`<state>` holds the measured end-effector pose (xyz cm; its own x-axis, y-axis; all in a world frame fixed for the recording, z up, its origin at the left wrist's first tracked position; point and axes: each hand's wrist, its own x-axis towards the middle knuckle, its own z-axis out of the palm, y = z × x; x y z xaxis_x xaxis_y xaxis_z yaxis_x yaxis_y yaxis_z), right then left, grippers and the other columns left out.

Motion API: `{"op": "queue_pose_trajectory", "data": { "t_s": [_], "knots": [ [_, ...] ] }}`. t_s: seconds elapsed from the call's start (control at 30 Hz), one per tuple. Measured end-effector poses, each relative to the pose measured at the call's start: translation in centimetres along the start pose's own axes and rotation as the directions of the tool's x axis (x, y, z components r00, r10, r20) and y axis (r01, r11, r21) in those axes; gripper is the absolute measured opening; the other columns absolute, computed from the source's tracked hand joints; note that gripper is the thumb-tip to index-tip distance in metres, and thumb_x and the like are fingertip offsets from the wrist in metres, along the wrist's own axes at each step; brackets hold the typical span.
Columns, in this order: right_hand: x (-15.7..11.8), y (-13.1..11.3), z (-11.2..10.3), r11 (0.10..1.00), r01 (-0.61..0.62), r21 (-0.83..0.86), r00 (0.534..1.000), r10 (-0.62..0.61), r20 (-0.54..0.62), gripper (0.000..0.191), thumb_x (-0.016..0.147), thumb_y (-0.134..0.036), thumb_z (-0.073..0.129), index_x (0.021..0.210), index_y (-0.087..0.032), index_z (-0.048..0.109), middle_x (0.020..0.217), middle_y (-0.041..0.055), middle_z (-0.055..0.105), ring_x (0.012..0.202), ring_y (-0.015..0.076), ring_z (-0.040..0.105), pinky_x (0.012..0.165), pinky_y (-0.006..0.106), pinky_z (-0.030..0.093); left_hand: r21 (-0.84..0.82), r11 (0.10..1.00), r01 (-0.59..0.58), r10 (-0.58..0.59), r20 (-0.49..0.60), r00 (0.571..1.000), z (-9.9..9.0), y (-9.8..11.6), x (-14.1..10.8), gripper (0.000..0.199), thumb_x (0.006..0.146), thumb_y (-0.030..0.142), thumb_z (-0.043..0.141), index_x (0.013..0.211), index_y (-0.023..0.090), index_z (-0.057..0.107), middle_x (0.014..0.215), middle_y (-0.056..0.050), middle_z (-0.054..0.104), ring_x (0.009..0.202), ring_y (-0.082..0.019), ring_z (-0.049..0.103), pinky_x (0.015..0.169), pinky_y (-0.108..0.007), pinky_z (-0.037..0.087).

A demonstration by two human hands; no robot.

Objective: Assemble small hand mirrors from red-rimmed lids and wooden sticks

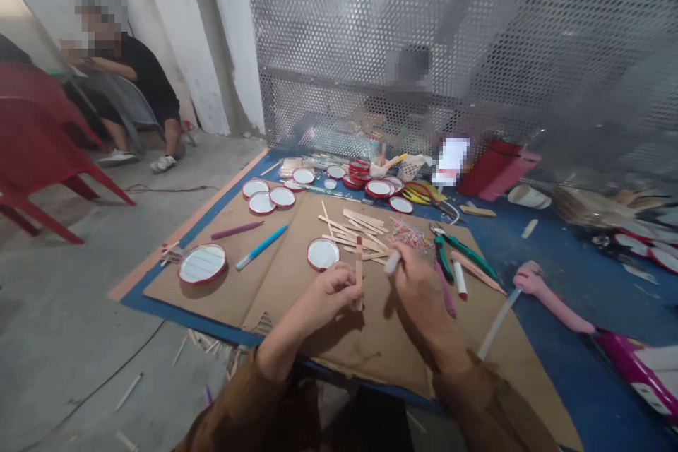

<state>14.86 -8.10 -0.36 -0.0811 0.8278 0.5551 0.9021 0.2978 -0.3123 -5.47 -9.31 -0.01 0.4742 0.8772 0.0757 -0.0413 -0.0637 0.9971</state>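
Upright between the fingers of my left hand [339, 289] is a flat wooden stick [359, 272] with a dark reddish top end. My right hand [416, 282], a short way to the right, is closed round a whitish, blurred object [393, 263], perhaps a marker. Both hands are above a brown cardboard sheet [275, 296]. Just beyond them lie loose wooden sticks [365, 226] and a round red-rimmed lid [323, 253]. Right of my right hand are green-handled pliers [469, 253] and a white marker with a red end [460, 278].
A larger lid [202, 264], a blue pen [262, 247] and a purple pen [236, 230] lie left. Several lids stand at the back before a perforated metal screen [339, 28]. A pink glue gun [556, 300] is right. A seated person [145, 74] is far left.
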Motion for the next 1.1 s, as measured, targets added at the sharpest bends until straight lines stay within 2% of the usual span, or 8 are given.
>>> {"op": "queue_pose_trajectory", "data": {
  "t_s": [0.07, 0.13, 0.37, 0.47, 0.57, 0.67, 0.87, 1.1],
  "knots": [
    [-0.1, -0.1, -0.6, 0.946, -0.183, 0.269, 0.975, 0.209, -0.072, 0.029, 0.091, -0.033, 0.050, 0.112, -0.018, 0.063, 0.093, 0.0096, 0.071, 0.080, 0.0232, 0.066, 0.072, 0.035, 0.051, 0.059, 0.992, 0.113, -0.114, 0.010, 0.993, 0.5, -0.1, -0.1, 0.028, 0.087, 0.039, 0.051, 0.068, 0.018, 0.052, 0.068, 0.000, 0.055, 0.063, -0.012, 0.054, 0.061, -0.023, 0.041],
    [-0.5, -0.8, -1.3, 0.813, -0.282, 0.509, 0.926, 0.370, -0.078, 0.029, 0.087, -0.038, 0.059, 0.109, -0.020, 0.063, 0.080, 0.0043, 0.067, 0.066, 0.0183, 0.062, 0.061, 0.030, 0.049, 0.179, 0.974, 0.142, -0.147, 0.018, 0.989, 1.0, -0.2, -0.3, 0.025, 0.088, 0.032, 0.048, 0.067, 0.018, 0.051, 0.060, 0.003, 0.054, 0.058, -0.011, 0.051, 0.056, -0.021, 0.037],
    [-3.9, -4.7, -1.6, 0.495, -0.310, 0.812, 0.820, 0.571, -0.035, 0.020, 0.087, -0.038, 0.059, 0.096, -0.020, 0.058, 0.055, -0.0065, 0.052, 0.044, 0.0103, 0.049, 0.041, 0.020, 0.038, 0.431, 0.901, 0.048, -0.076, 0.048, 0.996, 1.4, -0.4, -0.2, 0.024, 0.088, 0.027, 0.050, 0.068, 0.017, 0.058, 0.064, 0.002, 0.061, 0.060, -0.011, 0.052, 0.057, -0.020, 0.034],
    [-5.2, -5.4, -1.0, 0.573, -0.332, 0.749, 0.823, 0.564, -0.066, 0.019, 0.085, -0.035, 0.064, 0.095, -0.020, 0.057, 0.063, -0.0033, 0.062, 0.050, 0.0121, 0.058, 0.045, 0.022, 0.045, 0.488, 0.871, 0.052, -0.110, 0.092, 0.990, 1.3, -0.4, -0.2, 0.024, 0.088, 0.025, 0.050, 0.068, 0.018, 0.061, 0.065, 0.001, 0.064, 0.059, -0.011, 0.053, 0.057, -0.020, 0.034],
    [-5.9, -5.6, -0.8, 0.755, -0.203, 0.623, 0.905, 0.387, -0.174, 0.015, 0.085, -0.031, 0.063, 0.094, -0.020, 0.061, 0.074, 0.0006, 0.065, 0.060, 0.0133, 0.061, 0.056, 0.025, 0.051, 0.543, 0.839, 0.028, -0.112, 0.122, 0.986, 1.3, -0.4, -0.4, 0.025, 0.090, 0.026, 0.049, 0.069, 0.018, 0.062, 0.068, 0.000, 0.067, 0.061, -0.012, 0.056, 0.058, -0.020, 0.035],
    [-6.0, -5.8, -1.0, 0.840, -0.082, 0.536, 0.960, 0.212, -0.185, 0.010, 0.088, -0.027, 0.058, 0.093, -0.020, 0.062, 0.076, 0.0012, 0.064, 0.065, 0.0135, 0.061, 0.061, 0.026, 0.052, 0.611, 0.791, 0.021, -0.095, 0.088, 0.992, 1.3, -0.3, -0.7, 0.023, 0.090, 0.026, 0.049, 0.072, 0.018, 0.060, 0.068, 0.000, 0.066, 0.062, -0.013, 0.057, 0.057, -0.021, 0.033],
    [-5.8, -6.0, -1.5, 0.842, -0.155, 0.517, 0.925, 0.308, -0.224, 0.012, 0.090, -0.029, 0.055, 0.089, -0.020, 0.062, 0.072, 0.0002, 0.063, 0.061, 0.0129, 0.059, 0.059, 0.025, 0.051, 0.654, 0.756, 0.017, -0.083, 0.070, 0.994, 1.5, 0.1, -1.1, 0.020, 0.090, 0.026, 0.051, 0.073, 0.019, 0.059, 0.071, 0.000, 0.067, 0.067, -0.013, 0.060, 0.059, -0.020, 0.034],
    [-5.8, -6.2, -1.3, 0.846, -0.130, 0.518, 0.956, 0.245, -0.160, 0.013, 0.091, -0.032, 0.055, 0.092, -0.021, 0.062, 0.073, 0.0008, 0.065, 0.061, 0.0133, 0.061, 0.059, 0.026, 0.052, 0.673, 0.740, 0.007, -0.073, 0.069, 0.995, 1.5, 0.2, -1.2, 0.021, 0.091, 0.026, 0.050, 0.073, 0.019, 0.059, 0.070, -0.001, 0.066, 0.065, -0.013, 0.058, 0.058, -0.021, 0.033]
  ]
}}
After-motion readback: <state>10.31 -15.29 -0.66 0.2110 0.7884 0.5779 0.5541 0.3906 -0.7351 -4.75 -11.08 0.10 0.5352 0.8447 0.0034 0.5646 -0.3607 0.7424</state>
